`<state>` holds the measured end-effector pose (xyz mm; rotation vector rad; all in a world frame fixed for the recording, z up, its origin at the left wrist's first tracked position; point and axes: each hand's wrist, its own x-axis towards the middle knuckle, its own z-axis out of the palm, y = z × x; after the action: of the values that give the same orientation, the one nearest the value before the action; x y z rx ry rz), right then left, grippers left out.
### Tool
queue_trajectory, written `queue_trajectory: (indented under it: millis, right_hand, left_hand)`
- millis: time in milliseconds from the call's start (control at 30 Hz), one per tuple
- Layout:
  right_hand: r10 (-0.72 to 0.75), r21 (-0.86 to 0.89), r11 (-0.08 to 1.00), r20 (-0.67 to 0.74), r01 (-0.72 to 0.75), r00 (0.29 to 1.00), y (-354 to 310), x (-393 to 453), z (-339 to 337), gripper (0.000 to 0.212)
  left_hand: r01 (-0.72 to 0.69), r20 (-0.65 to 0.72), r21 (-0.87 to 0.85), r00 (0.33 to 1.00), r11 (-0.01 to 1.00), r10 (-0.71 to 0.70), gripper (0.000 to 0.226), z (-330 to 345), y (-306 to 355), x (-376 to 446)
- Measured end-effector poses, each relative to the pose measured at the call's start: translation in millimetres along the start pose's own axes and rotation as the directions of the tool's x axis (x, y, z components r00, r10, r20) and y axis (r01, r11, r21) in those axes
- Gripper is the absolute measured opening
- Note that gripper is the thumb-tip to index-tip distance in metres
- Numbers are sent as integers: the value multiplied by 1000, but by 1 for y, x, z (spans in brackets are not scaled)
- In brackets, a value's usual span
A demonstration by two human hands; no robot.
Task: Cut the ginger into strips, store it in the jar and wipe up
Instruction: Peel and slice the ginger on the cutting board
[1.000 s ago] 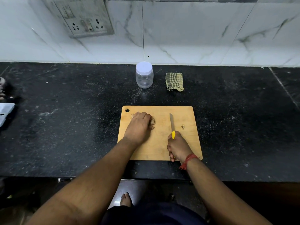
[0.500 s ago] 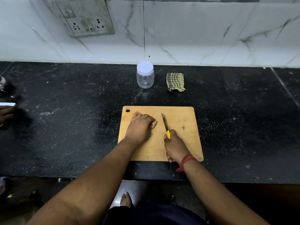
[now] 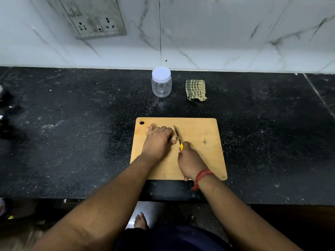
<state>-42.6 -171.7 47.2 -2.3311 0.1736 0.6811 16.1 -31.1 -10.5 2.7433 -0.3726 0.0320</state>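
Observation:
A wooden cutting board (image 3: pixel 199 160) lies on the black counter. My left hand (image 3: pixel 157 140) presses down on a piece of ginger (image 3: pixel 174 138); only its right end shows past my fingers. My right hand (image 3: pixel 190 160) grips a yellow-handled knife (image 3: pixel 177 135), whose blade rests against the ginger's right end. A small ginger scrap (image 3: pixel 205 141) sits on the board's right side. Behind the board stand a clear jar (image 3: pixel 161 82) with a white lid on it and a folded green checked cloth (image 3: pixel 195 89).
The black stone counter (image 3: pixel 72 133) runs left and right, backed by a white marble wall with a socket plate (image 3: pixel 94 17). Dark objects sit at the far left edge (image 3: pixel 3 109). The counter's front edge is just below the board.
My right hand has swung the knife leftward across the board until the blade meets the ginger. My left hand has stayed on the ginger. A hand seen at the far left has gone.

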Motion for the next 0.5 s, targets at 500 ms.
queue_trajectory:
  millis: [500]
  right_hand:
    - [36,-67,997,29,-34,999,-5,1,1,41]
  left_hand:
    - [-3,2,23,1000,1000,3,17,1,-1,0]
